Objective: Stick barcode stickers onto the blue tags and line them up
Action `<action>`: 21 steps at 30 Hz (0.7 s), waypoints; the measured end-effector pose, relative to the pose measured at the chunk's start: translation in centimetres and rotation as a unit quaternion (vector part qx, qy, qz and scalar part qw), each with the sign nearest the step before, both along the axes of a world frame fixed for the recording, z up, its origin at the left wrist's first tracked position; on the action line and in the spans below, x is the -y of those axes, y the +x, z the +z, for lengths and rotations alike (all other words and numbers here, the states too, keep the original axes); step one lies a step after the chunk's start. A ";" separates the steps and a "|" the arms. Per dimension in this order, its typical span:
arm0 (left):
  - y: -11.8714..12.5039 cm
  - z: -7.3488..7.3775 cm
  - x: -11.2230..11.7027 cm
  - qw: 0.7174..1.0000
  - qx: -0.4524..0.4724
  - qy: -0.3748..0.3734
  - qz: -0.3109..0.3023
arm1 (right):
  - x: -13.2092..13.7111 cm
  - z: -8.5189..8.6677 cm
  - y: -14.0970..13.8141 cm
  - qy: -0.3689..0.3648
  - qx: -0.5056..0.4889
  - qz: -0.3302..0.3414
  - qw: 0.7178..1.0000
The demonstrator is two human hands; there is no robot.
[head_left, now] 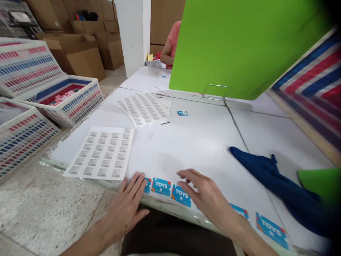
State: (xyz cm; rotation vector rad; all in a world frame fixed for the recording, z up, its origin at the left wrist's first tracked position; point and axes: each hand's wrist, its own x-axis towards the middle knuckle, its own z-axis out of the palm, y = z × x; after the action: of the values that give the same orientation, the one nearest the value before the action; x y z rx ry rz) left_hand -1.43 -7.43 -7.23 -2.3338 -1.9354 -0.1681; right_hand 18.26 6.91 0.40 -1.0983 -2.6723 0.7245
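Several blue cards printed "TOYS" lie in a row along the near edge of the white table. My left hand rests flat with fingers stretched over the leftmost card, covering most of it. To its right lies a second card, fully in sight. My right hand hovers by a third card, fingers bent and apart, nothing visible between them. Under my right forearm another card is partly hidden, and a further card sits to the right. A sheet of barcode stickers lies beyond my left hand.
More sticker sheets and a small blue card lie farther back. A green board stands by a wire stand. Dark blue cloth lies right. Plastic baskets and cartons stand left. A person sits behind.
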 end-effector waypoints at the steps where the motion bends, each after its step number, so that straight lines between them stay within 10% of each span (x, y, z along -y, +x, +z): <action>1: -0.1 -0.3 0.0 1.000 -0.001 0.003 0.001 | 0.0 -0.2 2.6 0.046 -0.026 -0.034 0.998; 9: -0.9 -0.5 -0.5 1.000 -0.007 0.016 -0.009 | 3.4 -6.2 19.7 0.241 0.110 -0.179 0.948; 15: -0.1 0.0 -1.0 0.998 -0.008 0.059 -0.037 | 4.2 -7.4 21.0 0.222 0.159 -0.169 0.947; 21: 7.1 0.7 -2.9 0.991 0.028 0.060 -0.114 | 4.3 -7.2 20.7 0.220 0.147 -0.168 0.950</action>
State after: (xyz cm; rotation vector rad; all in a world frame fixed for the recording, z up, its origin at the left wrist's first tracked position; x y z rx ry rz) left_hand 5.63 -4.48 -6.55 -2.4876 -1.6261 -0.3627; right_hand 38.99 2.64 -6.77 -1.5572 -2.5709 -0.1036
